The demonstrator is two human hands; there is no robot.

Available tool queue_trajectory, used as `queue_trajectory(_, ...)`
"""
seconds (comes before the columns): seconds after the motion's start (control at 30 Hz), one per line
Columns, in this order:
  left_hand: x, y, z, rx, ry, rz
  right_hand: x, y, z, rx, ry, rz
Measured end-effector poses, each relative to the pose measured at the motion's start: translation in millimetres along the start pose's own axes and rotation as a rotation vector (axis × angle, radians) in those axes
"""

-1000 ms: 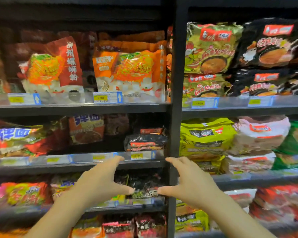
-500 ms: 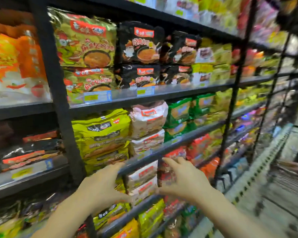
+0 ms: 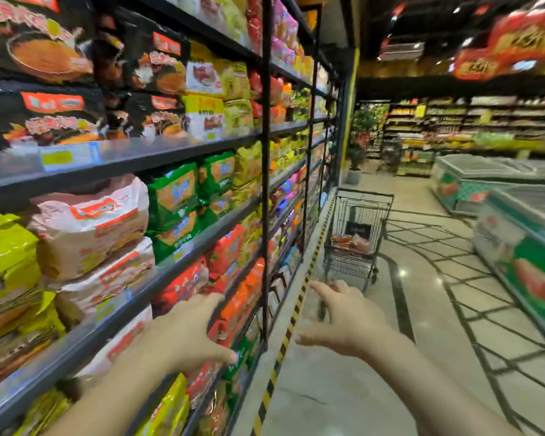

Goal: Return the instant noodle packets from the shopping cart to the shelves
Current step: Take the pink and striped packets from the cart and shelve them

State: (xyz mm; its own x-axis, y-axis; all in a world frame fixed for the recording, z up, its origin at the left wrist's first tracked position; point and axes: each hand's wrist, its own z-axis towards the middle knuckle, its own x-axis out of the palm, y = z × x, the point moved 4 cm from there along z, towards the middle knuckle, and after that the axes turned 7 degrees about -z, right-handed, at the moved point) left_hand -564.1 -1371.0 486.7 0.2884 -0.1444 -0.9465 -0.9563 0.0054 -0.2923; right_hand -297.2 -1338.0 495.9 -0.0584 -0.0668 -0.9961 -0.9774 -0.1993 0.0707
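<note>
Shelves (image 3: 158,152): a long dark metal rack runs down the left side of the aisle, its tiers packed with noodle multipacks in black, yellow, green, pink-white and red wrappers; much of it is blurred.
Floor (image 3: 422,325): pale glossy tiles with dark lines, and a yellow-and-black striped strip (image 3: 283,338) along the foot of the rack.
Freezer chests (image 3: 516,234): low cabinets with green and red sides stand along the right side of the aisle.
Shopping cart (image 3: 357,234): a dark wire cart stands farther down the aisle, just beside the striped strip and well apart from both hands.
Instant noodle packets (image 3: 350,242): red-orange packs lie inside the cart's basket; too small and blurred to count.
Left hand (image 3: 186,332): stretched forward in front of the lower tiers, fingers spread wide, thumb out to the right, holding nothing.
Right hand (image 3: 343,319): stretched forward over the floor, fingers spread and loosely curled, empty, level with the left hand and apart from it.
</note>
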Motion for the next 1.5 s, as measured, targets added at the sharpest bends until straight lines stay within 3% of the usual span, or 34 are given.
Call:
queue_trajectory(0.27,15.4,-90.1,102.3,0.128,0.042,0.013,11.6,-109.7,44.9,0.185,-0.016,0.078)
queue_trajectory(0.77,39.7,-251.9,354.0,0.157,0.145,-0.041,1.1,-320.5,231.9,0.229,-0.002,0.105)
queue_trajectory(1.07,58.3,-287.9,495.6,0.179,0.211,-0.063,3.5,-379.2,344.6,0.252,0.034,0.083)
queue_trajectory(1.5,21.7,-320.2,803.9,0.31,0.213,-0.064,-7.0,-458.7,618.5,0.375,0.076,0.04)
